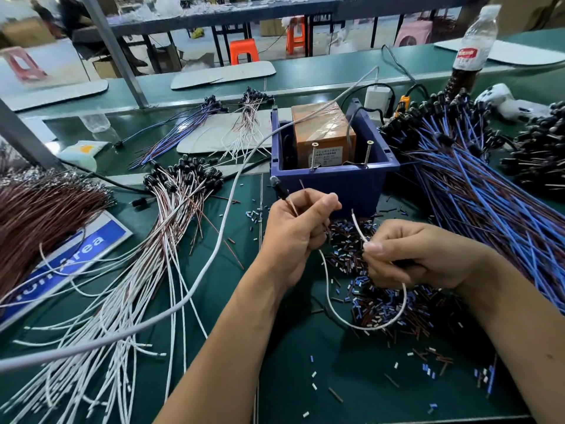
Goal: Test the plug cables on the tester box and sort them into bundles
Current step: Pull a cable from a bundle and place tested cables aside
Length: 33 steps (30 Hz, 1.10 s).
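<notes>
My left hand (pixel 295 231) grips a plug cable just behind its black plug (pixel 278 188), which points up and left, close to the blue tester box (pixel 333 175). The cable's white wire (pixel 382 322) loops down and back up to my right hand (pixel 412 255), which pinches its free end between thumb and fingers. Two screws (pixel 368 153) stand on the box's near wall, in front of an orange block (pixel 324 133). A white-and-brown cable bundle (pixel 171 215) lies to the left, and a blue cable pile (pixel 477 185) lies to the right.
Cut wire bits (pixel 373 289) litter the green mat under my hands. A brown wire bundle (pixel 39 212) and a blue sign (pixel 76 252) lie far left. A thick grey cord (pixel 214 252) crosses the mat. A bottle (pixel 474 47) stands at the back right.
</notes>
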Available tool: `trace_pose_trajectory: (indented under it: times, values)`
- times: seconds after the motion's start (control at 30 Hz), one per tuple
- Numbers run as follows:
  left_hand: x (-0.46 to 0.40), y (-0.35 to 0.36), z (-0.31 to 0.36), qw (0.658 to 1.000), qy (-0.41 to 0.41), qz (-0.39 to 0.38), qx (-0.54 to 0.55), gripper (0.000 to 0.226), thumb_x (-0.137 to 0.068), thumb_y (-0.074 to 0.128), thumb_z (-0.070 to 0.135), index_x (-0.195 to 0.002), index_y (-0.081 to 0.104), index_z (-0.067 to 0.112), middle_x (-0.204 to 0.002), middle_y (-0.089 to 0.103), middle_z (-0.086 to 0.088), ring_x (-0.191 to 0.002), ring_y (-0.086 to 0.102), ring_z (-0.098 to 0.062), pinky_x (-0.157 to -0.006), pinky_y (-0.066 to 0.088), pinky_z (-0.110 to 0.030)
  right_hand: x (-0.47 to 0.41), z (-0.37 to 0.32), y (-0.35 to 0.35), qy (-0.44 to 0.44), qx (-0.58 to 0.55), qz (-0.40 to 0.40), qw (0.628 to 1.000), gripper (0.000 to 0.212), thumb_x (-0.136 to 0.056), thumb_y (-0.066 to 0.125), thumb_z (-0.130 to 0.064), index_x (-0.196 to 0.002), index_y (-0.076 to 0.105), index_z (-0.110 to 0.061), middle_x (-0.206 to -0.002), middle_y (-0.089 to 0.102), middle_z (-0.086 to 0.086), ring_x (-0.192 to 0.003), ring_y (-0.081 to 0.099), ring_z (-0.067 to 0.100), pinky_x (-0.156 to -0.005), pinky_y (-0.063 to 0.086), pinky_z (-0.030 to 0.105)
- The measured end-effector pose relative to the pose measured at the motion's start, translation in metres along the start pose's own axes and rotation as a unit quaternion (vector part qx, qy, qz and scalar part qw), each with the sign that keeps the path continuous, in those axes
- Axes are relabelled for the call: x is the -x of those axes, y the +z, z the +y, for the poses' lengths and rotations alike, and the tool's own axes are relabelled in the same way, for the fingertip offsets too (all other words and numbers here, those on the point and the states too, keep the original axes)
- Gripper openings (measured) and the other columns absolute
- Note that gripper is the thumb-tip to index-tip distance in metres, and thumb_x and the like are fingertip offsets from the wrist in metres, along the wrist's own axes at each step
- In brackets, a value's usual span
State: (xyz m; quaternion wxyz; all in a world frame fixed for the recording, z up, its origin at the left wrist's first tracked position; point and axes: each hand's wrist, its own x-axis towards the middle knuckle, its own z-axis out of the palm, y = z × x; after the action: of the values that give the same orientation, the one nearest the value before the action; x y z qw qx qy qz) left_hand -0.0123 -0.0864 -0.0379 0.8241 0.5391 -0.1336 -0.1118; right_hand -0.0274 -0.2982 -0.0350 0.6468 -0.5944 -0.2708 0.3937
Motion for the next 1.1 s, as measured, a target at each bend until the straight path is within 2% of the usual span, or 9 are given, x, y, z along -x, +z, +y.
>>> trace_pose_trajectory:
  times: [0.13,0.3,0.5,0.6,0.7,0.8,0.87,0.93,1.1]
  values:
    - [0.001,0.003,-0.004,1.000,-0.008,-0.027,0.001,0.019,-0.097,0.064,0.024,-0.085,0.072,0.011,-0.060,0.037,0.004,-0.049,0.025,-0.005,-0.042,0.024,-0.015,-0.001,0.000,0.000,-0.004,-0.003,0.003,1.000,0.053,-0.104,0.057,-0.043,-0.062,0.055,-0.011,-0.046,0.036,-0.007,-0.042,0.020,0.014,-0.041,0.017,0.045]
    - [-0.002,0.000,-0.005,0.998,-0.044,-0.042,0.033,0.033,-0.097,0.050,0.027,-0.104,0.068,-0.001,-0.068,0.051,0.000,-0.047,0.026,-0.003,-0.043,0.022,-0.017,-0.002,0.001,0.002,-0.013,0.015,0.025,0.999,0.054,-0.103,0.058,-0.047,-0.063,0.056,-0.010,-0.048,0.035,-0.006,-0.044,0.017,0.017,-0.044,0.007,0.038]
    - [-0.001,0.001,-0.008,0.999,0.019,-0.026,-0.023,0.028,-0.105,0.046,0.007,-0.124,0.066,-0.002,-0.078,0.066,-0.004,-0.049,0.034,-0.003,-0.047,0.028,-0.017,-0.005,0.001,0.007,-0.104,0.057,0.152,0.981,0.058,-0.098,0.060,-0.058,-0.068,0.061,-0.008,-0.061,0.032,0.017,-0.051,0.019,0.030,-0.048,0.011,0.041]
    - [0.000,0.003,-0.006,0.997,0.053,0.011,-0.047,0.018,-0.100,0.056,0.009,-0.116,0.063,0.004,-0.079,0.071,-0.011,-0.045,0.032,-0.007,-0.044,0.029,-0.019,-0.008,-0.001,0.007,-0.159,0.032,0.233,0.959,0.051,-0.103,0.055,-0.050,-0.078,0.064,-0.007,-0.064,0.037,0.018,-0.049,0.027,0.026,-0.044,0.016,0.038]
    - [0.001,0.003,-0.004,0.987,0.113,0.058,-0.097,0.006,-0.097,0.064,0.010,-0.097,0.058,0.008,-0.081,0.075,-0.016,-0.042,0.039,-0.007,-0.044,0.033,-0.019,-0.011,-0.001,0.008,-0.212,0.080,0.361,0.904,0.029,-0.105,0.055,-0.032,-0.100,0.073,-0.010,-0.052,0.041,0.007,-0.041,0.032,0.016,-0.041,0.026,0.023]
    - [0.002,0.004,-0.007,0.948,0.206,0.117,-0.210,0.008,-0.096,0.068,0.007,-0.091,0.063,0.009,-0.077,0.077,-0.007,-0.061,0.071,-0.011,-0.062,0.054,-0.023,-0.014,0.000,0.010,-0.250,0.249,0.484,0.801,0.019,-0.102,0.063,-0.030,-0.118,0.062,-0.019,-0.053,0.054,0.008,-0.044,0.047,0.017,-0.047,0.039,0.023]
    - [0.003,0.006,-0.010,0.919,0.251,0.160,-0.260,0.010,-0.095,0.070,0.008,-0.088,0.066,0.014,-0.075,0.076,0.000,-0.071,0.075,-0.020,-0.068,0.059,-0.033,-0.016,0.003,0.011,-0.278,0.280,0.521,0.757,0.018,-0.104,0.064,-0.031,-0.111,0.052,-0.020,-0.058,0.058,0.009,-0.048,0.055,0.023,-0.050,0.046,0.031]
    - [0.003,0.008,-0.012,0.898,0.277,0.203,-0.276,0.010,-0.096,0.069,0.011,-0.087,0.067,0.016,-0.075,0.075,0.005,-0.068,0.073,-0.019,-0.063,0.056,-0.029,-0.019,0.003,0.012,-0.291,0.299,0.555,0.720,0.017,-0.106,0.062,-0.031,-0.102,0.052,-0.018,-0.060,0.060,0.001,-0.051,0.059,0.022,-0.053,0.050,0.040]
    - [-0.003,0.011,-0.011,0.871,0.284,0.318,-0.244,0.014,-0.096,0.068,0.012,-0.083,0.065,0.015,-0.072,0.075,0.006,-0.064,0.070,-0.016,-0.064,0.053,-0.025,-0.023,0.003,0.011,-0.294,0.398,0.624,0.605,0.019,-0.105,0.064,-0.023,-0.097,0.076,-0.010,-0.069,0.069,-0.004,-0.063,0.067,0.008,-0.058,0.053,0.028]
